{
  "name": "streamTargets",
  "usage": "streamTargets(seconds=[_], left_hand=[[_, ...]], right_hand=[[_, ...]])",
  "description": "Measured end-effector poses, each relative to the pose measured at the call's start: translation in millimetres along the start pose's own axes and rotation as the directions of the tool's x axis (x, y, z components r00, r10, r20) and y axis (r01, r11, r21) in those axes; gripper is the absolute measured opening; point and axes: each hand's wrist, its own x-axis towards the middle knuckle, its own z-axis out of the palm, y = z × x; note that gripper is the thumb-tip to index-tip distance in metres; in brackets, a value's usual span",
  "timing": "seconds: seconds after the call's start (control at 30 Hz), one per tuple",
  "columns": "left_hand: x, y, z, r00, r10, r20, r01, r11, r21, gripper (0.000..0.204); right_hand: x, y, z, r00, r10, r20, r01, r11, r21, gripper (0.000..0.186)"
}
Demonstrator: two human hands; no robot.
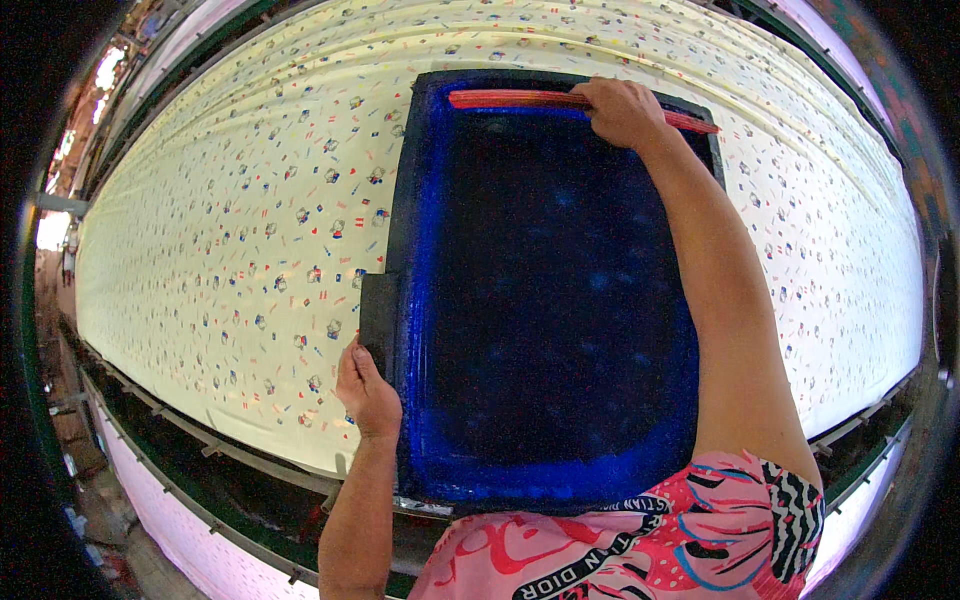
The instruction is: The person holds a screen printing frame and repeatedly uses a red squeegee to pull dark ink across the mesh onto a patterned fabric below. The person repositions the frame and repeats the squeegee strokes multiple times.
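A large screen printing frame (405, 220) lies on white fabric (240, 300) printed with small red, blue and grey figures. Dark blue ink coats its mesh, brighter along the left and near sides. At the far end, my right hand (625, 110) is closed around a long red squeegee (510, 99), which lies crosswise just inside the far edge. My right arm stretches over the frame's right side. On the left, my left hand (369, 392) is closed at the near end of a dark flat tab (378, 310) on the frame's side; its fingertips are partly hidden.
The fabric spreads over a long table to both sides, with folds (560, 30) along its far part. A dark rail (220, 450) runs along the table's near edge. Other fabric-covered tables (200, 535) show beyond the near and far edges.
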Motion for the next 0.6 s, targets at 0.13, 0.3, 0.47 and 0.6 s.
streamTargets(seconds=[0.13,0.3,0.47,0.6], left_hand=[[-1,-3,-2,0.999,0.017,-0.028,-0.015,0.998,0.061,0.044],[7,-1,-2,0.998,0.049,0.033,-0.05,0.998,0.023,0.046],[9,4,1,0.996,0.085,0.024,-0.084,0.995,-0.044,0.046],[16,-24,13,0.979,0.193,-0.072,-0.195,0.98,-0.027,0.046]], right_hand=[[-9,-15,-33,0.976,-0.024,0.216,0.012,0.998,0.057,0.042],[-74,-47,-39,0.964,-0.034,0.265,0.011,0.996,0.088,0.038],[-170,-108,-65,0.955,-0.056,0.292,0.024,0.993,0.113,0.035],[-247,-159,-78,0.957,-0.084,0.278,0.055,0.992,0.11,0.024]])
